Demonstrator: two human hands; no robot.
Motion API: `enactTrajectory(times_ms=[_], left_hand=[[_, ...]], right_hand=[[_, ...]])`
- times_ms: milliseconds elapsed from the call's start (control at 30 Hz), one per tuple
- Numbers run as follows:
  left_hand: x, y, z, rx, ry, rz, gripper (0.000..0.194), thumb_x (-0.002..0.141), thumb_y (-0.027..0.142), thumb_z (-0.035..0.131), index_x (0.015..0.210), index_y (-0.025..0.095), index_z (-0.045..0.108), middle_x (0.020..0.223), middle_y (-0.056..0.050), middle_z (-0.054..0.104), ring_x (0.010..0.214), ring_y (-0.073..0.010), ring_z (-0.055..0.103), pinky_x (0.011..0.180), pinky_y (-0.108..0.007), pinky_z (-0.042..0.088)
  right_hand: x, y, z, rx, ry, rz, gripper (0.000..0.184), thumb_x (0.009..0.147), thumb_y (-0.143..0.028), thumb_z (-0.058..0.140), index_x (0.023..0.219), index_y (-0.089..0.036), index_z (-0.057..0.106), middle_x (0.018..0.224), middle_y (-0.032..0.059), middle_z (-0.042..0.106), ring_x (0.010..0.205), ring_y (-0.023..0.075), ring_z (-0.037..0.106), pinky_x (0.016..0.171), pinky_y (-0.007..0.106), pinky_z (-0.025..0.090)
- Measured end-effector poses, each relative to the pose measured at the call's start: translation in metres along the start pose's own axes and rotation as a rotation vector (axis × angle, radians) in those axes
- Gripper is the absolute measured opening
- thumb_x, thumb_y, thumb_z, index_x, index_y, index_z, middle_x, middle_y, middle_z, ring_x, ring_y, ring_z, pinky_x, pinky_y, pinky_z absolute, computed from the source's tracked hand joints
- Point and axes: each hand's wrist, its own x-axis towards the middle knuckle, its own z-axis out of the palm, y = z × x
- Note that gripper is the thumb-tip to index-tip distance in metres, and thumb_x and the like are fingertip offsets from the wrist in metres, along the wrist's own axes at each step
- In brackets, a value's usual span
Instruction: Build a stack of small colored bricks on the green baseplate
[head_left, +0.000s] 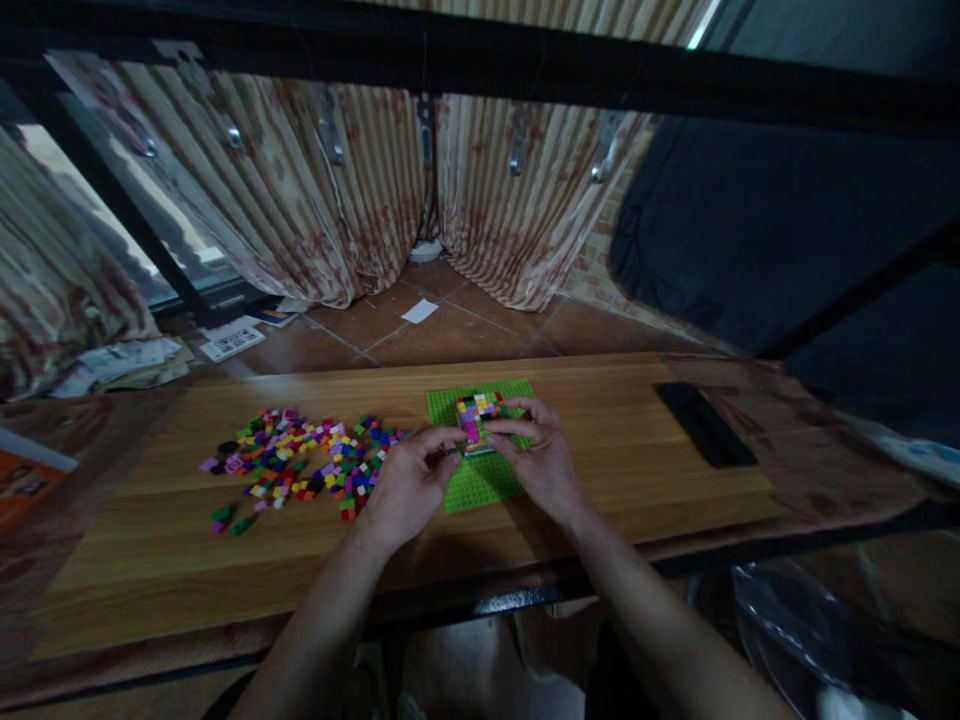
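A small model of multicoloured toy building bricks (480, 403) stands on a green studded baseplate (480, 492) in the middle of the board. My left hand (421, 478) is at the model's left side, its index finger and thumb bent in against the bricks. From the right, my right hand (538, 455) curls its fingers and thumb around the model's near and right sides. Pink and yellow bricks show between the fingertips. The fingers hide part of the model, and I cannot make out a separate loose brick in either hand.
Many loose coloured bricks (289, 455) lie spread to the left on the wooden board (600, 420). At the right lies a black flat phone-like object (705, 424). A dark bar (480, 55) with metal hooks crosses above. Curtains (360, 200) hang behind.
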Motion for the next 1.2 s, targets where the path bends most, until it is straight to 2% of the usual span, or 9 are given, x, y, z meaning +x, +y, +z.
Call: enactTrajectory(times_ms=[133,300,533,700,867,1067,1200], left_hand=[[-0.002,0.006,-0.001,0.159,-0.022,0.087,0.033,0.085,0.015,0.052,0.113,0.025,0.067,0.093,-0.003,0.067,0.08,-0.0153,0.063,0.074,-0.028,0.049],[-0.005,0.005,0.006,0.361,-0.085,0.185,0.043,0.087,0.012,0.047,0.125,0.029,0.059,0.103,-0.004,0.064,0.091,-0.0177,0.062,0.084,-0.032,0.05],[-0.007,0.001,0.016,0.519,-0.063,0.215,0.046,0.088,0.011,0.044,0.131,0.027,0.053,0.106,-0.005,0.062,0.092,-0.0178,0.063,0.083,-0.03,0.053],[-0.006,0.0,0.016,0.562,-0.052,0.214,0.046,0.087,0.007,0.044,0.128,0.026,0.055,0.106,-0.005,0.063,0.092,-0.0173,0.064,0.082,-0.03,0.053],[-0.005,-0.001,0.016,0.577,-0.044,0.242,0.047,0.086,0.006,0.045,0.127,0.026,0.055,0.104,-0.004,0.064,0.091,-0.0165,0.064,0.081,-0.029,0.054],[-0.003,-0.003,0.017,0.562,-0.038,0.226,0.043,0.087,0.008,0.047,0.126,0.025,0.057,0.105,-0.005,0.064,0.092,-0.0169,0.064,0.082,-0.03,0.054],[-0.003,-0.005,0.018,0.553,-0.031,0.219,0.043,0.087,0.009,0.048,0.124,0.027,0.058,0.102,-0.004,0.065,0.089,-0.0173,0.065,0.078,-0.03,0.055]], right_hand=[[-0.001,0.001,0.0,-0.005,-0.007,0.002,0.011,0.078,-0.031,0.072,0.087,-0.034,0.076,0.12,0.0022,0.056,0.113,0.0232,0.05,0.097,0.044,0.042],[-0.001,0.003,0.001,-0.022,-0.007,-0.01,0.01,0.078,-0.034,0.071,0.087,-0.035,0.076,0.122,0.0011,0.057,0.11,0.0227,0.051,0.095,0.045,0.043],[-0.003,0.002,0.001,-0.033,-0.014,-0.018,0.011,0.081,-0.034,0.069,0.09,-0.036,0.075,0.126,0.0005,0.058,0.113,0.0217,0.051,0.097,0.044,0.042],[0.001,0.003,-0.002,0.091,0.012,0.043,0.013,0.08,-0.035,0.068,0.091,-0.033,0.075,0.123,0.0029,0.06,0.113,0.0221,0.054,0.098,0.044,0.041],[0.006,0.003,0.0,0.249,0.078,0.18,0.018,0.078,-0.04,0.068,0.091,-0.029,0.075,0.114,0.0051,0.064,0.107,0.0231,0.059,0.088,0.04,0.046],[0.004,0.0,0.009,0.289,0.079,0.191,0.019,0.071,-0.034,0.073,0.089,-0.029,0.075,0.104,0.0032,0.067,0.101,0.0213,0.06,0.091,0.04,0.044],[0.003,0.004,0.014,0.381,0.081,0.256,0.02,0.067,-0.033,0.075,0.087,-0.027,0.074,0.098,0.0028,0.069,0.096,0.0214,0.061,0.09,0.04,0.045]])
